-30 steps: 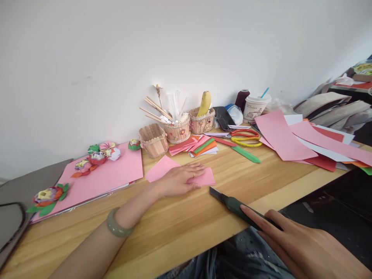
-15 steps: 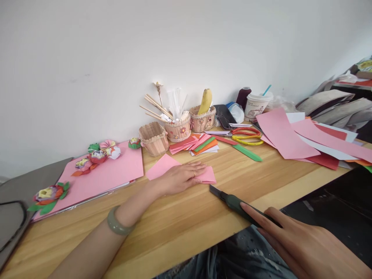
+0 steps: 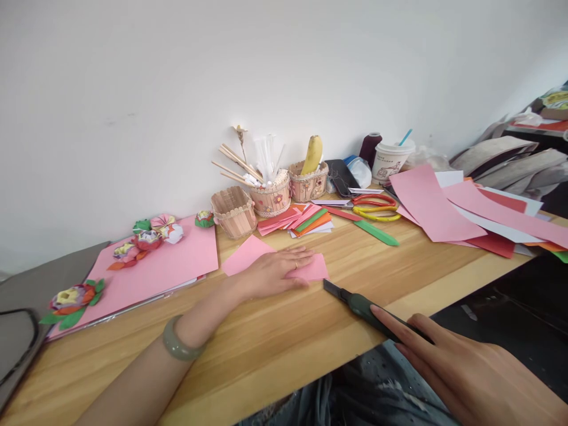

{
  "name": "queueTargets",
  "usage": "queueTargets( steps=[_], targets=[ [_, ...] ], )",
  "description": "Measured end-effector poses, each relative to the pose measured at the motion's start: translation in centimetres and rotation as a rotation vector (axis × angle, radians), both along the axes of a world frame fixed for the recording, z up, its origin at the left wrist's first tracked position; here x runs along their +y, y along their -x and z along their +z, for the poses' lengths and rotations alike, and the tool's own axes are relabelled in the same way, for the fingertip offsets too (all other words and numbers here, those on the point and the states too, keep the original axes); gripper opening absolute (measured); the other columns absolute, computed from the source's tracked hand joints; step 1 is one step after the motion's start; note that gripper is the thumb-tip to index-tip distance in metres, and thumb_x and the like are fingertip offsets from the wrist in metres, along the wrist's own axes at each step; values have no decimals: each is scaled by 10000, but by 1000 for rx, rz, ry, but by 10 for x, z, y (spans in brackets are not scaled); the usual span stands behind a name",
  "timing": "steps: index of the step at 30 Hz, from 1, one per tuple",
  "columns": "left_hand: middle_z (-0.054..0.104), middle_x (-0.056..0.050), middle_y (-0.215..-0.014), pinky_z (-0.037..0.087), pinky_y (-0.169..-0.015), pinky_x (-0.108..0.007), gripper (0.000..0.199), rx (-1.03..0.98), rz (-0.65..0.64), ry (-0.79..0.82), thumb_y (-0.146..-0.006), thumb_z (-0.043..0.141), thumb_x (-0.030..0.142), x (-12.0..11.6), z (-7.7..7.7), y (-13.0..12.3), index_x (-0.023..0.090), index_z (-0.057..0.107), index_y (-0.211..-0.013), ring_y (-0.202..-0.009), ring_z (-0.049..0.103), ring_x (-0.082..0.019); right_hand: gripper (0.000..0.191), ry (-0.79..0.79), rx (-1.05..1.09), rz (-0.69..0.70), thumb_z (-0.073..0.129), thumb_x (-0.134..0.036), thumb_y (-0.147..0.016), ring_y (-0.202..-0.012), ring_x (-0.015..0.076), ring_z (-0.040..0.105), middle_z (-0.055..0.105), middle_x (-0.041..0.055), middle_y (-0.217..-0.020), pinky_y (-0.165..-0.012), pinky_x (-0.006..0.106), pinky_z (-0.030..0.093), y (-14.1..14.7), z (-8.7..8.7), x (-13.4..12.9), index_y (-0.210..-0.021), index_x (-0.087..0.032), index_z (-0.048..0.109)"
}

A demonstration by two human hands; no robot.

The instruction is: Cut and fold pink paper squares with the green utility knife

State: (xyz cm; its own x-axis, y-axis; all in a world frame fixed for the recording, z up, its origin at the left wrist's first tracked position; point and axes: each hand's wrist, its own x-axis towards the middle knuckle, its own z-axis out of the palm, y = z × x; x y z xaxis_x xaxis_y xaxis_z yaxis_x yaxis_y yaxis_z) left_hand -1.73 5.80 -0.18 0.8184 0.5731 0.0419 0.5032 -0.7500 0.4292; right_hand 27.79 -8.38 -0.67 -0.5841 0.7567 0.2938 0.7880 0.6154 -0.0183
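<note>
Pale wood grain runs across the long worktable point(image 3: 275, 349) under a plain white wall, with smooth coloured sheets point(image 3: 465, 207) fanned out at its far right. Flat and spread, my left hand point(image 3: 273, 273) pins the folded pink paper point(image 3: 248, 254) near the middle, while my right hand point(image 3: 461, 373) is wrapped around the matte green utility knife point(image 3: 359, 305), its dark blade just short of the paper's right corner. I judge I'm lining up a cut, which calls for a steady, straight draw along the crisp fold.

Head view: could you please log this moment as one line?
left hand: flat on pink paper | right hand: holds utility knife, tip near paper | wooden table
</note>
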Motion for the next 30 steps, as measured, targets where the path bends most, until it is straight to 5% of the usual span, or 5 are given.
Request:
queueTargets(
  steps=[3, 9, 17, 25, 30],
  targets=[
    [410, -79, -1453, 253, -1147, -348, 572, -41, 12, -10, -888, 600, 432, 0, -1, 1, 169, 454, -1374, -1383, 317, -183, 521, -2, 9, 2, 303, -165, -949, -533, 104, 639, 619, 20, -849, -418, 200, 490, -1, 0, 1, -1467, -219, 294],
    [545, -85, -1342, 351, -1090, -345, 344, -159, 30, -48, -948, 485, 316, 2, -9, 1, 163, 605, -1232, -1264, 497, -200, 476, 54, 85, -44, 314, -227, -980, -580, 107, 667, 653, 6, -880, -446, 188, 510, -1, -2, 1, -1455, -261, 312],
    [707, -65, -1093, 493, -890, -329, 309, -466, 370, -15, -918, 454, 272, -6, 4, -3, 194, 667, -1127, -969, 673, -218, 499, 26, 181, -162, 334, -261, -978, -853, 183, 700, 679, -3, -1133, -579, 233, 580, -3, 2, 3, -1463, -361, 274],
    [740, -70, -893, 516, -636, -235, 343, -796, 557, 316, -839, 577, 364, -7, 20, -12, 139, 627, -1093, -813, 695, -193, 445, -128, -36, -464, 295, -354, -959, -595, 249, 651, 642, 76, -801, -328, 303, 397, 6, -5, 58, -1293, -190, 538],
    [736, -85, -927, 528, -796, -292, 422, -896, 572, 451, -723, 702, 364, -9, 26, -14, 141, 619, -1071, -948, 677, -217, 418, -111, 90, -394, 358, -351, -934, -929, 345, 608, 622, 170, -1029, -603, 437, 511, 18, 4, 86, -1234, -171, 587]
  ],
)
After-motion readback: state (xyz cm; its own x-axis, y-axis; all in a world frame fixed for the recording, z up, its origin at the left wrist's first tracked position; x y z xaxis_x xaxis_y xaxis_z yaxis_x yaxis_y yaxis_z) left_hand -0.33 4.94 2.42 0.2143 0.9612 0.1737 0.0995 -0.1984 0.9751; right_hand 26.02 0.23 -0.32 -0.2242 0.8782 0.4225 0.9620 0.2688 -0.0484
